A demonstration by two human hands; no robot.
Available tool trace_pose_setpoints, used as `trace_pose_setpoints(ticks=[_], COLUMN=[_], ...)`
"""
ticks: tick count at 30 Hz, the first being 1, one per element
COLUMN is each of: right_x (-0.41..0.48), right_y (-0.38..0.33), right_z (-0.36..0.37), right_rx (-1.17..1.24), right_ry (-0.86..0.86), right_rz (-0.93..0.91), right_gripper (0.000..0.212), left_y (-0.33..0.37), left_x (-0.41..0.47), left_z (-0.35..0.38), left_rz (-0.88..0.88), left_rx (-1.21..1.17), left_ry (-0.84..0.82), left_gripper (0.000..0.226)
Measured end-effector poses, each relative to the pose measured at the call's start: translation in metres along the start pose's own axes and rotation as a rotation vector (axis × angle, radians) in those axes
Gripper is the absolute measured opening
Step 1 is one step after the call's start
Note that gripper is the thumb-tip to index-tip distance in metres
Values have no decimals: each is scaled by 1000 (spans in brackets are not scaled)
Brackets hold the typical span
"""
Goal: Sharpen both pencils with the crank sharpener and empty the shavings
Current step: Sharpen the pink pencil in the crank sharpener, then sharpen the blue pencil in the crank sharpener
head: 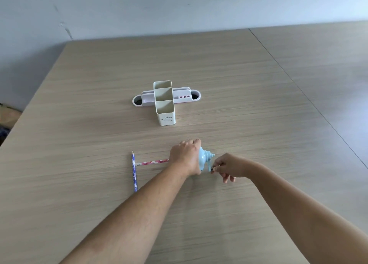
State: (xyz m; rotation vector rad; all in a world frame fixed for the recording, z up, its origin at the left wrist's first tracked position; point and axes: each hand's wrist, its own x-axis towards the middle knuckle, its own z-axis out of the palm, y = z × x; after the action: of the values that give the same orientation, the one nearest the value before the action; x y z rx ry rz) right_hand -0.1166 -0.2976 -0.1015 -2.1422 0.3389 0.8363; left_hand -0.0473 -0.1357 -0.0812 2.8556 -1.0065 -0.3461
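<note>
A light blue crank sharpener (205, 159) stands on the wooden table (219, 74), near the middle front. My left hand (186, 156) covers its top and left side and grips it. My right hand (226, 167) pinches the dark knob of the crank handle (211, 168) at the sharpener's right side. A pink patterned pencil (152, 162) lies level and runs from the left under my left hand into the sharpener; its inserted end is hidden. A blue patterned pencil (134, 171) lies on the table to the left, its sharp tip pointing away from me.
A cream desk organiser (165, 116) with three open compartments stands behind the sharpener. Behind it lies a white and pink holder (185, 96) with round holes at both ends. A seam (298, 88) separates this table from another on the right. A wall runs along the back.
</note>
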Motion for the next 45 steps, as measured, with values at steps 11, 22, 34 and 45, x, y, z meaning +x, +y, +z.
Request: trace_pose_setpoints(ticks=[11, 22, 34, 45], right_x=[-46, -17, -9, -6], right_y=[-35, -104, -95, -97], right_z=[-58, 16, 18, 14], right_rx=[-267, -653, -528, -438], right_ry=[280, 389, 409, 403], right_rz=[-41, -359, -354, -358], right_gripper=[29, 65, 62, 59], left_y=[-44, -66, -96, -172], left_x=[-18, -41, -51, -106], left_z=[-51, -39, -39, -23], left_rz=[48, -22, 17, -649], left_rx=[70, 141, 352, -315], left_ry=[-2, 9, -5, 17], left_gripper=[92, 15, 20, 16])
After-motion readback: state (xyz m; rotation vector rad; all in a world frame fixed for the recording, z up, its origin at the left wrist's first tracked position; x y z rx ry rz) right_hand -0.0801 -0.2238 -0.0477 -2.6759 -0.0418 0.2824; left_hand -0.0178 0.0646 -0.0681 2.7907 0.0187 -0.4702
